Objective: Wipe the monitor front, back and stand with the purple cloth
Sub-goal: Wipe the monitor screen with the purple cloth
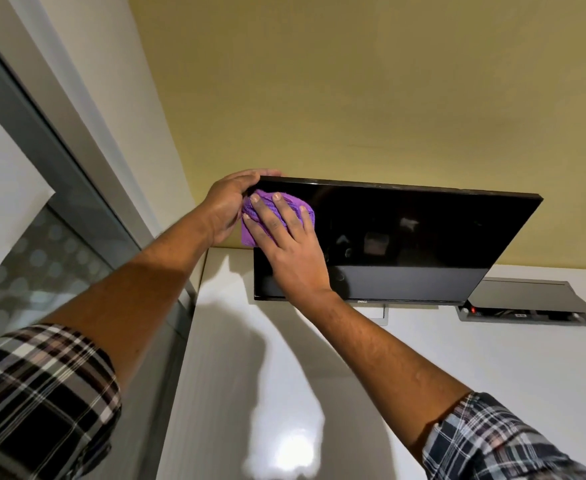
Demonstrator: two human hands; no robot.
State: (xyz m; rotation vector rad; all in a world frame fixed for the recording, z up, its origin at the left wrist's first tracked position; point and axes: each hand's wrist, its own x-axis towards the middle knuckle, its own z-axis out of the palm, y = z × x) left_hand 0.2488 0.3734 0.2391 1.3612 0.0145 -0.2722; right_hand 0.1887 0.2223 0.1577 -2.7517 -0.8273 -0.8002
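A black monitor (pixel 406 244) stands on a white desk (pixel 319 358), its dark screen facing me and switched off. My left hand (pixel 227 206) grips the monitor's top left corner, fingers curled over the top edge. My right hand (pixel 284 240) lies flat with spread fingers on the purple cloth (pixel 250 233), pressing it against the upper left part of the screen. A little of the grey stand (pixel 376 311) shows below the bottom bezel; the monitor's back is hidden.
A grey cable box with its lid raised (pixel 527 303) is set into the desk right of the monitor. A yellow wall (pixel 354 98) rises behind. A glass partition with a grey frame (pixel 59 188) runs along the desk's left side.
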